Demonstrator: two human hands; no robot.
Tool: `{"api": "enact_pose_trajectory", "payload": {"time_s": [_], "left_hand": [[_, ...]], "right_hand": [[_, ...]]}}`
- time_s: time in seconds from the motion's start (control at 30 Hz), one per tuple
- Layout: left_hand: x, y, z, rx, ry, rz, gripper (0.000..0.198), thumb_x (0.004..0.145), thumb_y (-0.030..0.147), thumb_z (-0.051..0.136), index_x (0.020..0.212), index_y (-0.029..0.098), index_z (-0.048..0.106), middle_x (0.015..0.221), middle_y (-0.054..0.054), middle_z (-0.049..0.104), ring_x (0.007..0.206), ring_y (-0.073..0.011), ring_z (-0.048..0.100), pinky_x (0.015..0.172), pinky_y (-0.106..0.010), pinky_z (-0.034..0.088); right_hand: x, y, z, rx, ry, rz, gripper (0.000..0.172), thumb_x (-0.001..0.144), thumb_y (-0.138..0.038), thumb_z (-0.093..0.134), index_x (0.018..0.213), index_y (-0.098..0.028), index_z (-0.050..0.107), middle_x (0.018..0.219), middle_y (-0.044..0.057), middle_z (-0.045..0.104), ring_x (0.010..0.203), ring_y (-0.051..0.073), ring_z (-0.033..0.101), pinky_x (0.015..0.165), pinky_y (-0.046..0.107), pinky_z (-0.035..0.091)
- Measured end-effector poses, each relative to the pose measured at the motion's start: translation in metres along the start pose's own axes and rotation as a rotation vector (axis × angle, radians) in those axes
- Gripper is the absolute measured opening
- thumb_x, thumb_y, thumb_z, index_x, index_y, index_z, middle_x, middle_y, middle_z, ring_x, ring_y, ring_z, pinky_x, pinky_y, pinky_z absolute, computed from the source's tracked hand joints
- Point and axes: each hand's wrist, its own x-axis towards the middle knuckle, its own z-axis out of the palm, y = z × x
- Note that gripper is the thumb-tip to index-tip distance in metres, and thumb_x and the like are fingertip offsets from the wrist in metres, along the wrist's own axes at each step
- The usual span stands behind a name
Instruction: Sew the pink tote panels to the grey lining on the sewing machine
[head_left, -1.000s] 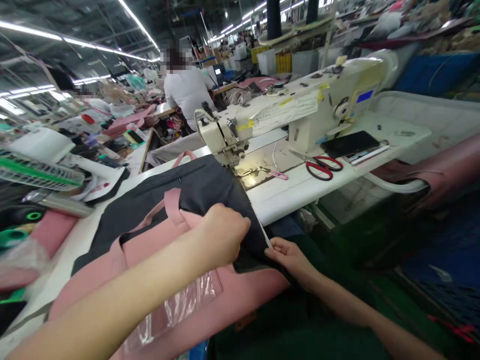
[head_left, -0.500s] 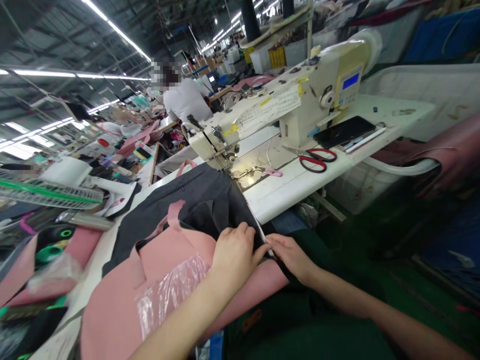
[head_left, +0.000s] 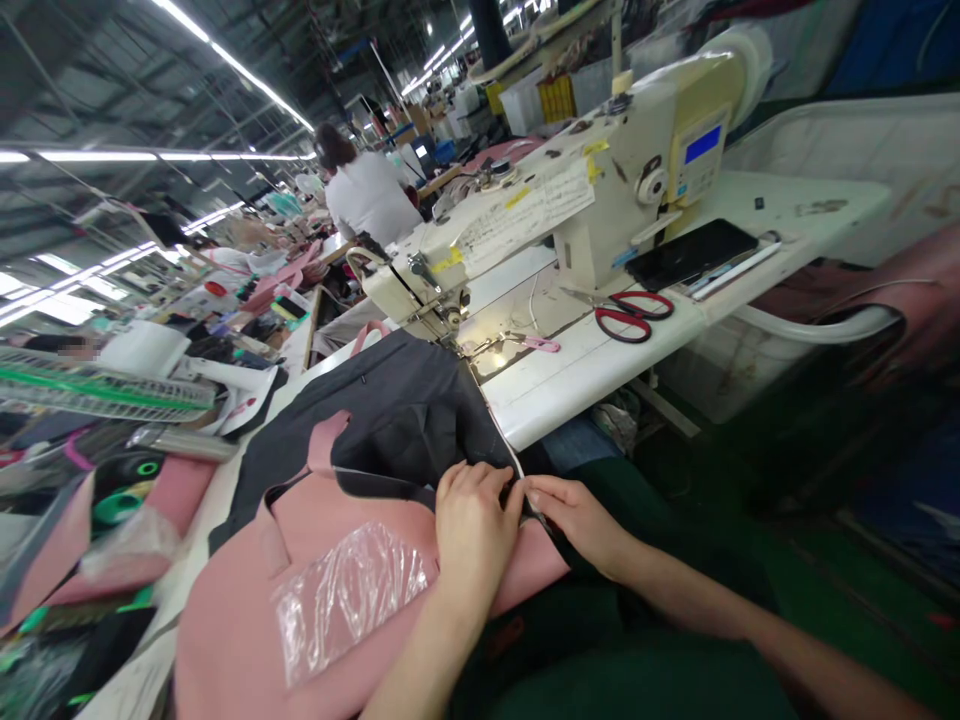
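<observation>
A pink bag (head_left: 225, 610) with a clear plastic patch (head_left: 349, 595) on it lies over the front of the sewing table. Black fabric (head_left: 300, 425) spreads from it up to the sewing machine's needle area (head_left: 454, 330). My left hand (head_left: 476, 520) presses on the black fabric near its right edge, thumb and fingers closed on that edge. Just to the right, my right hand (head_left: 581, 515) pinches the same pale-lined edge, its fingertips touching those of the left. A pink strap (head_left: 328, 440) stands up left of the hands.
Red-handled scissors (head_left: 634, 315), a pink-handled small tool (head_left: 536, 342) and a black phone (head_left: 694, 252) lie on the machine table. A white bin (head_left: 825, 130) stands behind at the right. A person in white (head_left: 371, 195) sits further back.
My hands have shifted slightly along the fabric edge, and the right fingertips now meet the left ones. The pink strap leans further left, with more of the bag's dark opening edge showing.
</observation>
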Motion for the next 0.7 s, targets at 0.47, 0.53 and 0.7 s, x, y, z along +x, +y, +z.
{"api": "enact_pose_trajectory", "payload": {"time_s": [0.47, 0.53, 0.7], "left_hand": [[-0.0011, 0.003, -0.0008, -0.068, -0.01, -0.036, 0.014, 0.091, 0.02, 0.059, 0.095, 0.023, 0.072, 0.084, 0.0, 0.066, 0.087, -0.0182, 0.06, 0.099, -0.043, 0.043], [-0.0021, 0.0045, 0.0006, -0.036, 0.006, -0.012, 0.017, 0.092, 0.017, 0.055, 0.093, 0.021, 0.071, 0.083, -0.001, 0.066, 0.085, -0.0191, 0.059, 0.093, -0.041, 0.045], [-0.0027, 0.0056, -0.003, -0.041, 0.031, 0.023, 0.013, 0.091, 0.015, 0.056, 0.088, 0.018, 0.069, 0.081, -0.001, 0.064, 0.082, -0.0188, 0.058, 0.086, -0.038, 0.043]], "right_hand": [[-0.0002, 0.0021, 0.0032, 0.065, 0.009, -0.011, 0.024, 0.085, -0.028, 0.054, 0.092, -0.02, 0.076, 0.083, 0.001, 0.069, 0.088, 0.02, 0.06, 0.09, 0.034, 0.045], [-0.0009, 0.0012, 0.0031, 0.055, 0.011, -0.009, 0.024, 0.086, -0.027, 0.054, 0.093, -0.019, 0.076, 0.086, 0.002, 0.07, 0.088, 0.021, 0.061, 0.09, 0.035, 0.046], [-0.0011, -0.0032, 0.0053, 0.043, 0.027, -0.02, 0.03, 0.09, -0.035, 0.053, 0.107, -0.02, 0.074, 0.101, 0.004, 0.072, 0.096, 0.023, 0.063, 0.095, 0.038, 0.047]]}}
